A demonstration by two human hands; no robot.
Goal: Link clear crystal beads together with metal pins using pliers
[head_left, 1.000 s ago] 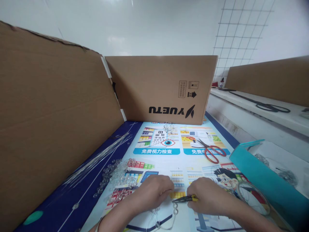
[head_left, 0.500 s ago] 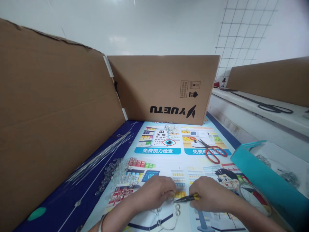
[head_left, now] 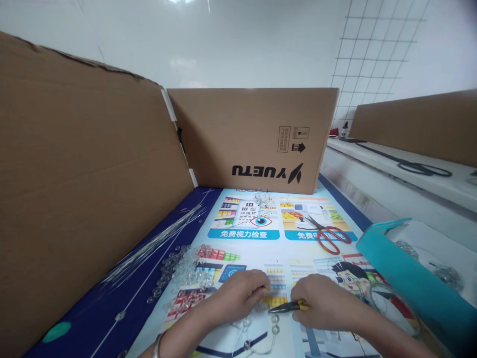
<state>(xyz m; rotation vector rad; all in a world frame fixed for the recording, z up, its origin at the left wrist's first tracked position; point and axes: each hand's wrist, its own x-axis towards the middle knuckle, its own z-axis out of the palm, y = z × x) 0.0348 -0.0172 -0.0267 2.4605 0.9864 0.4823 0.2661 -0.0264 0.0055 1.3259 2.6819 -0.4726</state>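
My left hand is curled, knuckles up, pinching a thin wire strung with clear beads that loops down toward me. My right hand is closed round small pliers with yellow handles; their dark tips point left and meet the wire just by my left fingertips. Both hands rest low on the printed poster mat.
A heap of clear beads and a bundle of straight wires lie left of my hands. Red-handled scissors lie farther back right. Cardboard walls stand left and behind. A teal tray and a wire coil sit right.
Hands and pliers stay almost in place; the beaded wire loop has shifted slightly below my hands. The view has drifted a little.
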